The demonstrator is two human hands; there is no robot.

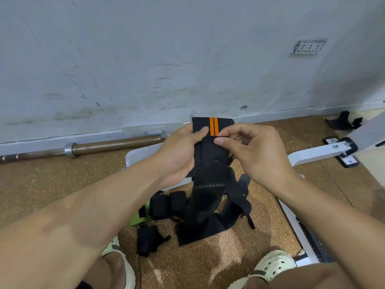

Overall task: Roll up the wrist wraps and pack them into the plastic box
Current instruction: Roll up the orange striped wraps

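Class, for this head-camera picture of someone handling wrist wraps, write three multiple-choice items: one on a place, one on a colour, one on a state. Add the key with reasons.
1. Where does the long brown metal barbell lie?
A. along the wall's foot
B. across the feet
C. on the white bench

2. What colour are the stripes on the black fabric wrist wrap held up?
A. green
B. orange
C. white

3. How is that wrap held?
A. lying loose on the floor
B. by one hand
C. by both hands

Key: 1 A, it rests by the skirting; 2 B, two orange stripes show; 3 C, left hand and right hand pinch it.
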